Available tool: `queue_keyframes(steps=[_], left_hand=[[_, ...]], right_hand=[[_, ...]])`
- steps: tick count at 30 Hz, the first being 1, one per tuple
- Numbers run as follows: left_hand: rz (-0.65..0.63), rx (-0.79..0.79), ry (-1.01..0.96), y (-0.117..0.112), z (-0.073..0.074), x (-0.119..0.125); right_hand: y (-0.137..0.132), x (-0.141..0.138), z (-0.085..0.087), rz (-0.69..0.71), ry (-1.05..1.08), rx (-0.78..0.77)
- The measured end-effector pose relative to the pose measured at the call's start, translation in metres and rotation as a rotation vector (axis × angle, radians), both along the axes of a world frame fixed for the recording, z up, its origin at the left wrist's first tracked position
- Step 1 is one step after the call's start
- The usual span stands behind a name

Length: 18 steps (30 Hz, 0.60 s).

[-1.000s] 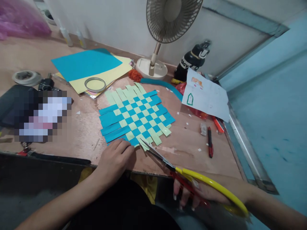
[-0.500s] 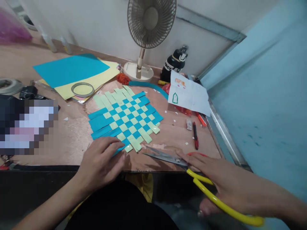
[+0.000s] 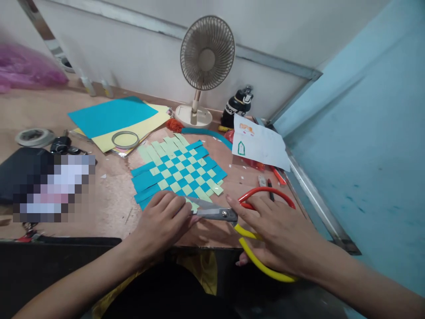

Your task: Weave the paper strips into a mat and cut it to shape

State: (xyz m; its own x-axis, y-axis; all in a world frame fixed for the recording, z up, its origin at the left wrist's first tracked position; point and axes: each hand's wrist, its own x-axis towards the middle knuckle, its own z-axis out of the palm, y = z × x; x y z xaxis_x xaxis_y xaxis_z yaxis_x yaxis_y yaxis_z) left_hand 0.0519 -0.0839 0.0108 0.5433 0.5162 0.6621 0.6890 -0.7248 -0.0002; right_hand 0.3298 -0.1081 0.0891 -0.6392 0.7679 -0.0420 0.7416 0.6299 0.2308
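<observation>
A woven mat of blue and pale green paper strips [image 3: 177,170] lies on the wooden table [image 3: 109,204]. My left hand [image 3: 162,221] rests on the mat's near corner, fingers curled and pressing down on it. My right hand [image 3: 279,235] grips large scissors [image 3: 219,214] with one red and one yellow handle loop. The blades lie flat and nearly closed, pointing left toward my left fingertips at the mat's near edge.
Blue and yellow paper sheets [image 3: 113,117] with a tape ring [image 3: 125,139] lie at the back left. A small fan [image 3: 206,66], a black bottle [image 3: 236,106], a white drawing sheet [image 3: 260,144] and pens [image 3: 274,177] stand at the back right. A dark pouch [image 3: 23,166] and a tape roll [image 3: 33,136] are at the left.
My right hand swung the scissors from an angled, lifted pose down flat onto the table, blades now pointing left at my left hand. The view tilted up.
</observation>
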Motion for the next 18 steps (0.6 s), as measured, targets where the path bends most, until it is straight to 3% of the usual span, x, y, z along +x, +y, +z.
queue_keyframes(steps=[10,14,18], left_hand=[[-0.086,-0.017,0.151,-0.003,-0.005,-0.006],[0.036,0.071,0.133,-0.002,0.0,-0.01],[0.271,0.127,0.051,0.007,0.008,-0.038]], right_hand=[[-0.003,-0.005,0.0,0.04,-0.02,-0.03],[-0.005,-0.003,-0.003,0.041,-0.018,-0.04],[-0.003,0.008,-0.011,0.009,0.06,-0.068]])
